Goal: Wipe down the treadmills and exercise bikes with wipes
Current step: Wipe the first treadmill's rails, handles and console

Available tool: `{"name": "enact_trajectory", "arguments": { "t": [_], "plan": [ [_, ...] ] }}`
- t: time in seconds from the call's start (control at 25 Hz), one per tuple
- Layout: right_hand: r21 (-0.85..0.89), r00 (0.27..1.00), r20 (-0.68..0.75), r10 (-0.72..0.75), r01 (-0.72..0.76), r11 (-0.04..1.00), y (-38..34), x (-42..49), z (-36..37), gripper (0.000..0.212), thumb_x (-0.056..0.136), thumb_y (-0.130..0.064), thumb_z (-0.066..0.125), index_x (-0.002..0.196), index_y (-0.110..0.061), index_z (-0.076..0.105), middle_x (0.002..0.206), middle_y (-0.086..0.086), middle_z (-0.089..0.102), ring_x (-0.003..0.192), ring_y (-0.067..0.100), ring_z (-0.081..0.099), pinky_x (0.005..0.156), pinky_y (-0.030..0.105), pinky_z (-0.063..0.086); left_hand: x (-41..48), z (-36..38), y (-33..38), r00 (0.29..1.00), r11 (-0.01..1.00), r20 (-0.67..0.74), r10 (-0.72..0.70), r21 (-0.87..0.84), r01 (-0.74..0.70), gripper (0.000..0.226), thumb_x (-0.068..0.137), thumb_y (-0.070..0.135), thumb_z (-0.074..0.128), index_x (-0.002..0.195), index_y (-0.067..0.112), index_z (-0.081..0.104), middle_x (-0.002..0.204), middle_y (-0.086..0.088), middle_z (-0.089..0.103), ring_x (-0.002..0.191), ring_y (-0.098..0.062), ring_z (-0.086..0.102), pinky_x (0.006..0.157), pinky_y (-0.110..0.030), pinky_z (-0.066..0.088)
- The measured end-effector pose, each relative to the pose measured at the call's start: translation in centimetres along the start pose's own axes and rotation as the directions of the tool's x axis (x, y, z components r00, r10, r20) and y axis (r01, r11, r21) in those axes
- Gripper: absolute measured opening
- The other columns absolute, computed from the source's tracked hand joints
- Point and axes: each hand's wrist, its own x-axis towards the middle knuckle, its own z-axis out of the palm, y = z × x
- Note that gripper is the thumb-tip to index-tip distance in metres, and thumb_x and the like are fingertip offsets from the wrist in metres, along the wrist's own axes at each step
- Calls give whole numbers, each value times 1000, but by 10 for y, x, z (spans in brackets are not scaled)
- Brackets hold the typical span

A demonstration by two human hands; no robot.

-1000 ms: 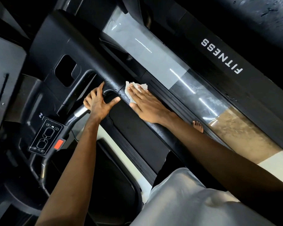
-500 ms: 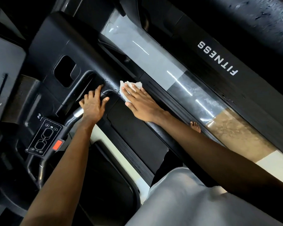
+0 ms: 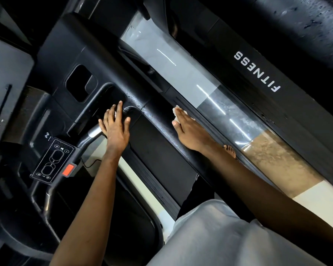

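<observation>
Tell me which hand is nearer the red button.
Left. The left hand rests just above-right of the red button; the right hand presses the wipe farther right.

the person wears a pale grey garment [image 3: 219, 237] of smooth, faintly shiny cloth that lies in soft folds across the lower right of the view. both arms are bare and slim, from the left forearm [image 3: 88, 198] to the left hand [image 3: 114, 129] and from the right forearm [image 3: 267, 192] to the right hand [image 3: 190, 133], with short nails that catch the light. a bare foot [image 3: 230, 150] shows its toes, and a strip of dark cloth [image 3: 196, 196] beside the grey may be a trouser leg, too dim to tell.
</observation>
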Motion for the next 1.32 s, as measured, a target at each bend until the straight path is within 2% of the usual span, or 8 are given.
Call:
{"name": "enact_trajectory", "arguments": {
  "t": [0.28, 0.36, 0.6, 0.76, 0.88, 1.0, 1.16, 1.32],
  "plan": [
    [-142, 948, 13, -318, 317, 938, -9, 33, -7, 53, 110, -25, 33, 158, -8, 20, 166, 9, 13, 154, 15, 4, 121, 18, -8, 13, 3, 21, 987, 988, 58, -147, 51, 144, 62, 103, 56, 40, 158, 34, 22, 156, -12, 28, 148, -35, 16, 118, -59, -6],
    [-50, 938, 6, -346, 346, 937, 0, 17, -9, 51, 110, -23, 33, 158, -11, 21, 166, 1, 13, 150, 4, 2, 117, 11, -9, 14, 3, 23, 986, 986, 57, -157, 67, 154, 64, 102, 57, 42, 157, 34, 22, 155, -13, 27, 148, -36, 15, 118, -59, -7],
    [368, 986, 142, 83, -131, 921, 4, 55, -10, 50, 111, -35, 23, 158, -18, 26, 166, -6, 14, 153, 7, 10, 124, 26, 3, 15, 0, 26, 981, 984, 101, -167, 73, 160, 66, 100, 62, 40, 157, 37, 17, 155, -14, 23, 149, -37, 10, 117, -60, -9],
    [359, 960, 235, 152, -231, 904, 6, 64, -20, 50, 111, -34, 21, 159, -19, 24, 166, -7, 15, 153, 8, 11, 118, 20, 4, 16, -4, 29, 975, 982, 132, -180, 77, 171, 68, 99, 64, 38, 157, 37, 15, 157, -16, 20, 150, -38, 6, 117, -61, -11],
    [333, 984, 141, 108, -150, 931, -7, 58, -20, 49, 110, -38, 28, 157, -26, 30, 164, -13, 20, 150, 3, 17, 111, 8, 7, 16, -5, 28, 975, 985, 145, -165, 67, 157, 68, 99, 65, 38, 157, 39, 13, 157, -16, 20, 150, -38, 4, 117, -61, -11],
    [177, 997, 6, -82, 80, 981, -18, 34, -16, 47, 109, -27, 37, 156, -24, 32, 164, -11, 22, 147, -2, 15, 100, -8, 0, 15, -7, 25, 981, 991, 143, -133, 44, 128, 70, 98, 62, 43, 157, 39, 13, 156, -14, 22, 150, -37, 7, 117, -60, -10],
    [-278, 880, -1, -475, 457, 845, -5, -7, 2, 52, 106, -17, 41, 156, -11, 30, 165, 5, 22, 152, 11, 11, 124, 23, 7, 11, -10, 17, 992, 999, 114, -49, 0, 49, 75, 96, 53, 55, 158, 38, 15, 156, -15, 26, 149, -37, 13, 118, -61, -6],
    [-521, 865, 150, -478, 480, 706, -19, -14, 5, 56, 107, -23, 35, 159, -10, 18, 167, 5, 13, 154, 16, 5, 126, 30, 4, 2, -4, 10, 1000, 1000, 4, 17, -26, -17, 76, 94, 45, 60, 158, 34, 21, 160, -12, 29, 150, -35, 17, 120, -57, -2]
  ]
}}
